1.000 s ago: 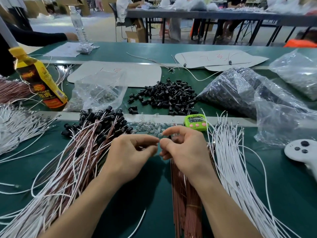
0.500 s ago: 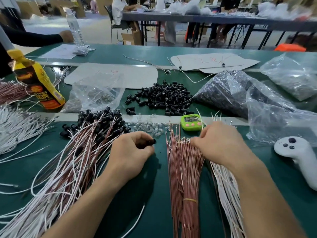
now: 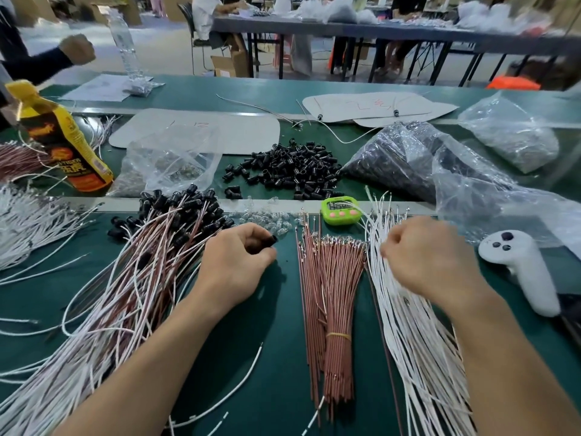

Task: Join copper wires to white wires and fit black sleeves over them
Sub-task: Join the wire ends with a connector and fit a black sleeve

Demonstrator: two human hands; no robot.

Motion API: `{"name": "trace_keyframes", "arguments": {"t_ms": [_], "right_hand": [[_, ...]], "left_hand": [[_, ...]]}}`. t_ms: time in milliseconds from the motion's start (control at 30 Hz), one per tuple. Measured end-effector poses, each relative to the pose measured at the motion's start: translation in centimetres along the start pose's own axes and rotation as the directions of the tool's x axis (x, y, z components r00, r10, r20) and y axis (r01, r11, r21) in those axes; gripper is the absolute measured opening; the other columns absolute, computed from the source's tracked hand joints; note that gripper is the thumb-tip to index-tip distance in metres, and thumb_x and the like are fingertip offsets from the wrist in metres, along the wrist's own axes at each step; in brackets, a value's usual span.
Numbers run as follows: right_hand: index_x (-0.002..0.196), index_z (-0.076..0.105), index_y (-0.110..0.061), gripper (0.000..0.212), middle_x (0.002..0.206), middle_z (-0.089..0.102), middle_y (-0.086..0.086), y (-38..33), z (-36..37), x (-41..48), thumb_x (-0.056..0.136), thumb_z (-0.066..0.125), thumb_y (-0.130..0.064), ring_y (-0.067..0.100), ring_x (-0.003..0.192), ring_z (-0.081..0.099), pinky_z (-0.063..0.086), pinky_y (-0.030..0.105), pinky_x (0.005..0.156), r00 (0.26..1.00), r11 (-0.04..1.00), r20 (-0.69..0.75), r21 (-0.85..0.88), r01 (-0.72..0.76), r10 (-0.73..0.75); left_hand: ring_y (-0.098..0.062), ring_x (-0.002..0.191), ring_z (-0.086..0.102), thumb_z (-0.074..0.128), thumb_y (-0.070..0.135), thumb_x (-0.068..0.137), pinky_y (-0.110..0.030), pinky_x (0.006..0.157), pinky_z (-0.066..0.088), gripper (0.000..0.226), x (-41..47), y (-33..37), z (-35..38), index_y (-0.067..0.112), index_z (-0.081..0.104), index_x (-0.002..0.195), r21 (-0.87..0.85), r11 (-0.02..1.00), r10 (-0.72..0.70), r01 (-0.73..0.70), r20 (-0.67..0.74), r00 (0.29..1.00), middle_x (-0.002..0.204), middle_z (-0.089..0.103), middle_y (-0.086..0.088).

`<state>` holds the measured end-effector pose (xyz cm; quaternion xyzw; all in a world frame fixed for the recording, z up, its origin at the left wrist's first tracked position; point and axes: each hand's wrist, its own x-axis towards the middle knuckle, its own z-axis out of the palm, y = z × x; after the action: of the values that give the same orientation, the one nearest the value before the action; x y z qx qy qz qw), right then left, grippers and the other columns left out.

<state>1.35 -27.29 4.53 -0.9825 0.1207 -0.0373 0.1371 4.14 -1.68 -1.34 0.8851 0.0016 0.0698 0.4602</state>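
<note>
Black sleeve [image 3: 269, 241] sits pinched in our left hand [image 3: 234, 262], just left of the copper wires [image 3: 333, 294]; right of them our right hand [image 3: 430, 256] curls onto white wires [image 3: 408, 325], whether grasping we cannot tell.

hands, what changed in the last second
The two hands, pinched together over the banded bundle of copper wires, parted. The right hand swung right onto the fanned white wires, fingers curled; whether it holds one cannot be told. The left hand kept its place, gripping a short black plastic sleeve. The pile of loose black sleeves and green timer stayed put.
</note>
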Motion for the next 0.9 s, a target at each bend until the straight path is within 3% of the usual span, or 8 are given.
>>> {"name": "trace_keyframes", "arguments": {"t_ms": [67, 167, 267, 367, 467, 533, 700, 900], "right_hand": [[0.064, 0.072, -0.020, 0.033, 0.057, 0.069, -0.007, -0.4, -0.8, 0.7, 0.095, 0.062, -0.022, 0.003, 0.043, 0.055, 0.042, 0.023, 0.045, 0.988, 0.933, -0.151, 0.358, 0.034, 0.022], [0.064, 0.068, -0.014, 0.034, 0.054, 0.067, 0.004, -2.3, -1.6, 2.0, 0.097, 0.059, -0.013, 0.011, 0.037, 0.044, 0.033, 0.023, 0.040, 0.982, 0.587, -0.147, 0.808, 0.051, 0.117], [0.068, 0.061, -0.013, 0.032, 0.050, 0.062, 0.007, -4.2, -2.0, 2.8, 0.100, 0.055, -0.009, 0.015, 0.034, 0.038, 0.030, 0.020, 0.037, 0.977, 0.360, -0.135, 0.930, 0.067, 0.167], [0.073, 0.059, -0.012, 0.028, 0.047, 0.058, 0.004, -5.8, -2.4, 3.7, 0.100, 0.054, -0.008, 0.012, 0.032, 0.037, 0.027, 0.018, 0.034, 0.972, 0.215, -0.131, 0.973, 0.087, 0.196], [0.079, 0.054, -0.012, 0.024, 0.045, 0.057, 0.003, -7.5, -1.7, 4.8, 0.102, 0.052, -0.006, 0.012, 0.031, 0.035, 0.023, 0.017, 0.034, 0.981, 0.039, 0.004, 0.999, -0.011, 0.196], [0.081, 0.056, -0.009, 0.023, 0.046, 0.058, 0.002, -8.4, -0.4, 5.2, 0.104, 0.052, -0.008, 0.011, 0.031, 0.036, 0.024, 0.018, 0.034, 0.980, 0.045, 0.074, 0.996, -0.084, 0.185], [0.080, 0.064, -0.010, 0.027, 0.051, 0.063, 0.000, -8.5, 3.1, 5.3, 0.104, 0.055, -0.015, 0.011, 0.036, 0.042, 0.037, 0.023, 0.041, 0.984, 0.270, 0.055, 0.957, -0.101, 0.171], [0.083, 0.060, -0.008, 0.023, 0.053, 0.064, 0.004, -8.2, 6.2, 5.0, 0.104, 0.052, -0.009, 0.013, 0.036, 0.044, 0.035, 0.021, 0.038, 0.990, 0.149, 0.093, 0.983, -0.109, 0.106]], "left_hand": [[0.013, 0.070, 0.064, 0.084, 0.022, 0.080, 0.002, 0.062, 0.040, 0.017, 0.0, 0.1, 0.0, 0.033, 0.072, 0.082, 0.000, 1.000, 0.007, -0.007, -0.001, 1.000, 0.071, 0.072, 0.020], [0.013, 0.070, 0.064, 0.084, 0.021, 0.081, 0.001, 0.063, 0.040, 0.018, -0.2, 0.2, -0.1, 0.033, 0.070, 0.081, -0.010, 1.000, 0.002, -0.002, 0.012, 1.000, 0.069, 0.072, 0.022], [0.010, 0.071, 0.066, 0.083, 0.021, 0.082, 0.000, 0.063, 0.043, 0.019, -0.2, 0.1, -0.2, 0.034, 0.069, 0.079, -0.058, 0.998, 0.004, -0.004, 0.002, 1.000, 0.074, 0.071, 0.028], [-0.001, 0.074, 0.071, 0.081, 0.016, 0.085, -0.009, 0.071, 0.051, 0.018, -0.1, 0.2, -0.4, 0.031, 0.071, 0.081, -0.240, 0.971, 0.002, 0.006, 0.034, 0.999, 0.080, 0.077, 0.013], [-0.013, 0.082, 0.076, 0.079, -0.002, 0.083, -0.020, 0.075, 0.058, 0.023, -0.2, 0.4, -0.6, 0.020, 0.072, 0.080, -0.455, 0.890, -0.001, 0.046, 0.098, 0.995, 0.085, 0.079, -0.002], [-0.016, 0.082, 0.077, 0.080, -0.006, 0.079, -0.022, 0.074, 0.059, 0.022, -0.2, 0.5, -0.7, 0.014, 0.072, 0.078, -0.478, 0.877, -0.001, 0.052, 0.106, 0.994, 0.086, 0.080, -0.005], [-0.017, 0.082, 0.076, 0.073, -0.005, 0.085, -0.020, 0.068, 0.057, 0.015, 0.4, 0.4, -1.2, 0.005, 0.065, 0.093, -0.624, 0.766, -0.114, 0.156, 0.107, 0.988, 0.091, 0.080, -0.008], [-0.011, 0.076, 0.071, 0.080, -0.002, 0.081, -0.021, 0.074, 0.057, 0.022, 0.3, 0.2, -0.5, 0.020, 0.077, 0.080, -0.417, 0.897, -0.073, 0.145, 0.183, 0.980, 0.084, 0.079, -0.002]]}}
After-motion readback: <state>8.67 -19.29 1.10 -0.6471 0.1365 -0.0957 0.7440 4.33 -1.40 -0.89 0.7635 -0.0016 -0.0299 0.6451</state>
